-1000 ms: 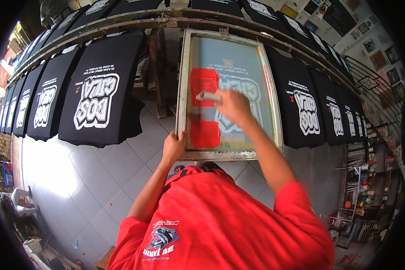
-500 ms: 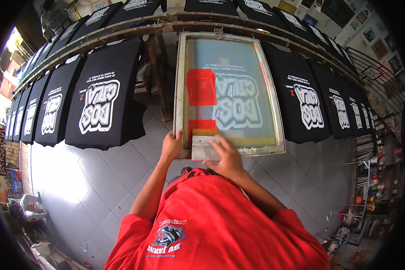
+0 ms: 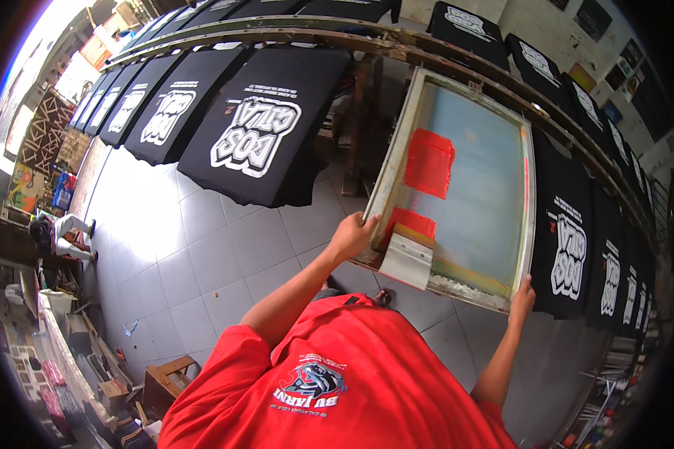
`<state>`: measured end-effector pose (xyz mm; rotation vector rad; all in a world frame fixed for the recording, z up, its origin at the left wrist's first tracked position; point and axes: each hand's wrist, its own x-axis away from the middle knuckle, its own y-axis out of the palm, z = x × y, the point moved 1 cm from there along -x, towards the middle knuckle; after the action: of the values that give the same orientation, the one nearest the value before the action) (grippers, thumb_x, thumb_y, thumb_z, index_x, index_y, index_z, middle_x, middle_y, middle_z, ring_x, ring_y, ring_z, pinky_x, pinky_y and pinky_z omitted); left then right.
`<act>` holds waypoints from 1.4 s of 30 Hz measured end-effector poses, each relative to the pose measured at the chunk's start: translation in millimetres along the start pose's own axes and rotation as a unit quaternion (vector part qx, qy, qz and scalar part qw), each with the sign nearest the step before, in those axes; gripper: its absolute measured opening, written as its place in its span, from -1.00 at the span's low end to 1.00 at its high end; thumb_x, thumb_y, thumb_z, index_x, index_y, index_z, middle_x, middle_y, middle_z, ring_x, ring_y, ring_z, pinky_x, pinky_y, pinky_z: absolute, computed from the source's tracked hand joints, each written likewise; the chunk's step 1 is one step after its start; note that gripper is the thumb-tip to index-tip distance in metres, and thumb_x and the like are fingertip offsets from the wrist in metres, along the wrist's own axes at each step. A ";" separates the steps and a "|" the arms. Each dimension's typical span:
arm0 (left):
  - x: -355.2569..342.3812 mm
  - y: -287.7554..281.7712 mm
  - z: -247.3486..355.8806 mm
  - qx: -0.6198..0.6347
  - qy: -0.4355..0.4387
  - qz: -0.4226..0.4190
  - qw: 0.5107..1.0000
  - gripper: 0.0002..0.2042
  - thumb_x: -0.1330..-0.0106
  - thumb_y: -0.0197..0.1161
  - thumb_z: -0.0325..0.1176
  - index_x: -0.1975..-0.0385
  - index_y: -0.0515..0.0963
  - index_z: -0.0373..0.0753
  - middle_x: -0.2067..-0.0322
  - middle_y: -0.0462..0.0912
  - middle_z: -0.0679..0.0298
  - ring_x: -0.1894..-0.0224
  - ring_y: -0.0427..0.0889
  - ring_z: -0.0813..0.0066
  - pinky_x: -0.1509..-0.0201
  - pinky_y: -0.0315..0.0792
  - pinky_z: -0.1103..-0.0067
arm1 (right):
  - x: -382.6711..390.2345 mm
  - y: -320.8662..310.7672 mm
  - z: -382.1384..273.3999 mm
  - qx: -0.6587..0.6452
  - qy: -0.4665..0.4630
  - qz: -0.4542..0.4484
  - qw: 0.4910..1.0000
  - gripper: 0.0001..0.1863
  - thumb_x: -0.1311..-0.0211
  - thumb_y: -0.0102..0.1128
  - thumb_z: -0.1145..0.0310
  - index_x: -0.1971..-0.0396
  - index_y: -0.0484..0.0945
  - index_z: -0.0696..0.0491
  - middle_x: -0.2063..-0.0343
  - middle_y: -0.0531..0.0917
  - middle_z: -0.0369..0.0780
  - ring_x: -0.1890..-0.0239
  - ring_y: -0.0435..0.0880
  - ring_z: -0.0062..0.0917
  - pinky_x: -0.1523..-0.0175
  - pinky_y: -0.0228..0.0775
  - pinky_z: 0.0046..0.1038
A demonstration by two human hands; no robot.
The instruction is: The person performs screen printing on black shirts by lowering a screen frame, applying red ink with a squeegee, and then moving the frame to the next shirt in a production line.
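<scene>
A wooden-edged silkscreen frame [image 3: 528, 217] is in front of me, its mesh pale blue and see-through. My left hand [image 3: 354, 236] is closed round its left edge near the front corner. On the opposite edge, also near the front, my right hand [image 3: 523, 299] grips the frame. A squeegee [image 3: 408, 258] with a pale metal holder rests untouched at the front left of the mesh, its holder overhanging the front edge. Red ink [image 3: 429, 165] covers a rectangular patch on the mesh, with another red band against the squeegee blade.
Black T-shirts with white lettering lie in rows on boards, one T-shirt [image 3: 258, 123] left of the frame and another T-shirt [image 3: 565, 232] right of it. A long wooden rail [image 3: 292, 34] runs behind. Grey floor tiles [image 3: 225, 254] show below; clutter lines the lower left.
My right hand has left the squeegee and taken the frame's right edge. White lettering seen through the mesh before no longer shows. My view has swung, putting the frame farther right.
</scene>
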<state>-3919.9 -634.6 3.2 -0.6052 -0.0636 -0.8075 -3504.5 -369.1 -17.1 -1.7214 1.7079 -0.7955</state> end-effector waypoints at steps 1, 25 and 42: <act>1.5 -5.7 2.5 0.000 0.002 0.000 1.000 -0.47 -0.35 0.08 0.04 0.43 0.49 -0.47 0.45 0.55 -0.27 0.27 0.57 -0.23 0.18 0.40 0.19 | 0.8 -1.1 3.0 0.012 0.016 -0.003 1.000 -0.31 -0.42 -0.18 -0.12 0.24 0.61 0.31 0.33 0.68 0.05 0.20 0.64 -0.09 0.09 0.37 -0.21; -91.5 -525.3 -310.4 0.112 0.000 0.054 0.992 -0.59 -0.44 0.07 -0.12 0.06 0.52 -0.44 0.32 0.64 0.25 0.31 0.52 0.61 0.25 0.42 0.62 | 374.0 326.0 -368.1 -0.040 -0.014 -0.025 0.999 -0.37 -0.39 -0.15 -0.06 0.23 0.57 0.31 0.37 0.65 0.14 0.22 0.64 0.02 0.09 0.42 -0.12; -149.3 -570.0 -330.5 0.054 0.016 -0.014 0.998 -0.57 -0.46 0.03 -0.09 0.17 0.54 -0.43 0.42 0.57 0.32 0.36 0.43 0.63 0.26 0.38 0.59 | 391.9 363.8 -426.2 0.016 0.014 -0.011 1.000 -0.36 -0.38 -0.14 -0.07 0.22 0.57 0.31 0.34 0.63 0.18 0.19 0.62 0.07 0.06 0.42 -0.08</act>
<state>-4476.6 -1015.2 -37.0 -0.4907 -0.0864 -0.8361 -4064.0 -762.1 -9.0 -1.7171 1.6879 -0.8555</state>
